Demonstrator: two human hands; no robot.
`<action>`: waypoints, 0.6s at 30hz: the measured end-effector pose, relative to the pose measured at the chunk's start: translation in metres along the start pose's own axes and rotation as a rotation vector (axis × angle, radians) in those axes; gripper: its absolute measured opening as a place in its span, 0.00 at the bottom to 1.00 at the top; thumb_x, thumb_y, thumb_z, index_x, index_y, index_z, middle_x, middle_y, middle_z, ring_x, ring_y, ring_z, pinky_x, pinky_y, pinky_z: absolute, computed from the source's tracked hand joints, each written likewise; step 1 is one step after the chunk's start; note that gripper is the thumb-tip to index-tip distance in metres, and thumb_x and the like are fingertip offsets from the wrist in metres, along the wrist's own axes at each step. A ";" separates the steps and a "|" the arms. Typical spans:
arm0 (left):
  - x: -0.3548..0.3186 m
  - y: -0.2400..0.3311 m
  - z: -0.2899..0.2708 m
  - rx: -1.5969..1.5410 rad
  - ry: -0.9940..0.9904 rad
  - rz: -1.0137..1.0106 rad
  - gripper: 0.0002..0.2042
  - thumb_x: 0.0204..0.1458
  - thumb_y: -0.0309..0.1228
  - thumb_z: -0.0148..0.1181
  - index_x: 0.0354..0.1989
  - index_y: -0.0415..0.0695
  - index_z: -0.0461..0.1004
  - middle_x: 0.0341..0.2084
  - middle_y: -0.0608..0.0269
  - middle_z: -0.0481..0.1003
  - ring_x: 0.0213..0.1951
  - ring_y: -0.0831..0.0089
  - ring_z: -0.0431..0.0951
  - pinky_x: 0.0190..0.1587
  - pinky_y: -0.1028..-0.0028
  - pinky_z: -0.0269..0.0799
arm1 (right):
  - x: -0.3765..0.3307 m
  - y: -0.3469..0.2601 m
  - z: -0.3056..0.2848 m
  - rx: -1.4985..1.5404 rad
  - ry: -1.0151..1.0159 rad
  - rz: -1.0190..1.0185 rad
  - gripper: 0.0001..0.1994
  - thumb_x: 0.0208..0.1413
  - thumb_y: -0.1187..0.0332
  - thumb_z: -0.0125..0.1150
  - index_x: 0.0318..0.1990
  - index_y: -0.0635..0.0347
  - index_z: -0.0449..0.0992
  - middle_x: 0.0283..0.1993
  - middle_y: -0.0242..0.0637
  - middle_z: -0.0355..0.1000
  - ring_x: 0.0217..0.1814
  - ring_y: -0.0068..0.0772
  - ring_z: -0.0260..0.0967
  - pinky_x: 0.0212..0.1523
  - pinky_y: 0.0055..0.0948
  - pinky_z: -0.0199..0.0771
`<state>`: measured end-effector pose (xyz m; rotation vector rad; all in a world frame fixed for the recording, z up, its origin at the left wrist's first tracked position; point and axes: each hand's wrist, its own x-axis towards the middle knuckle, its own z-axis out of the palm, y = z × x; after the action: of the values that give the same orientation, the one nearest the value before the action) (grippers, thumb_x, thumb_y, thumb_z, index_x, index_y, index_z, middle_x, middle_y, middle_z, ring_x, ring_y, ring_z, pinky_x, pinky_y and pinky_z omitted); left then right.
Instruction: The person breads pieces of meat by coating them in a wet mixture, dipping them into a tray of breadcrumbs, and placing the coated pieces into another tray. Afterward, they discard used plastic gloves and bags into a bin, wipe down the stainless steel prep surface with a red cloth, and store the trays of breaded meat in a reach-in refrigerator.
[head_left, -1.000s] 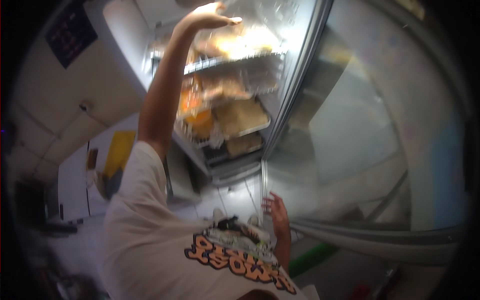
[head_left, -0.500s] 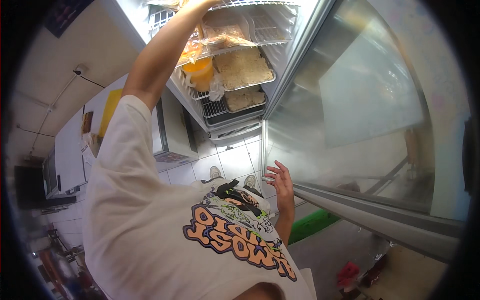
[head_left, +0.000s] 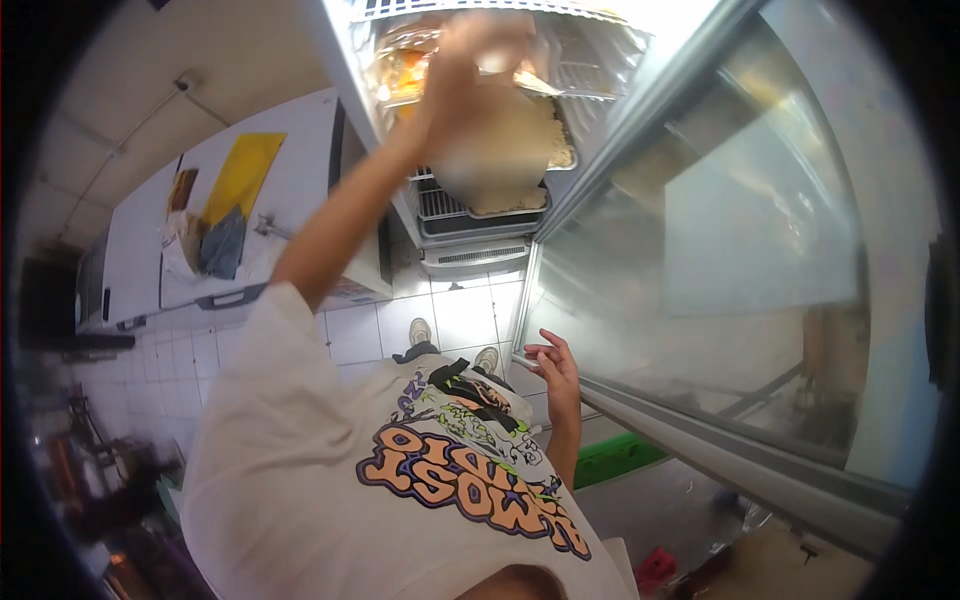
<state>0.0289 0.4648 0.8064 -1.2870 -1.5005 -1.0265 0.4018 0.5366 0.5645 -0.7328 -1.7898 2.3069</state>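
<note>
My right hand (head_left: 556, 368) hangs beside the glass fridge door (head_left: 720, 250), fingers loosely spread, empty. Farther up, my left hand (head_left: 478, 50) grips a clear bag of pale flatbread (head_left: 495, 150) before the fridge shelves (head_left: 455, 205); it looks soft, floppy, light, best supported underneath.

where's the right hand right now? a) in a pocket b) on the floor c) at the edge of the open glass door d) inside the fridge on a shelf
c: the right hand sits low at the frame of the open glass door, while the left hand reaches up to the fridge shelves.
</note>
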 end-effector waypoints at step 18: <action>-0.738 0.219 -0.427 0.454 -0.928 -2.529 0.10 0.54 0.38 0.55 0.41 0.49 0.78 0.31 0.61 0.80 0.31 0.59 0.81 0.33 0.58 0.75 | 0.097 -0.017 0.042 -0.080 0.063 0.099 0.23 0.62 0.65 0.57 0.63 0.58 0.62 0.32 0.30 0.69 0.42 0.23 0.69 0.47 0.30 0.72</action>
<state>0.3447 -0.1112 0.2201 1.6333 -3.4964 -0.9243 0.2951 0.5426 0.5600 -0.9156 -1.8674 2.2560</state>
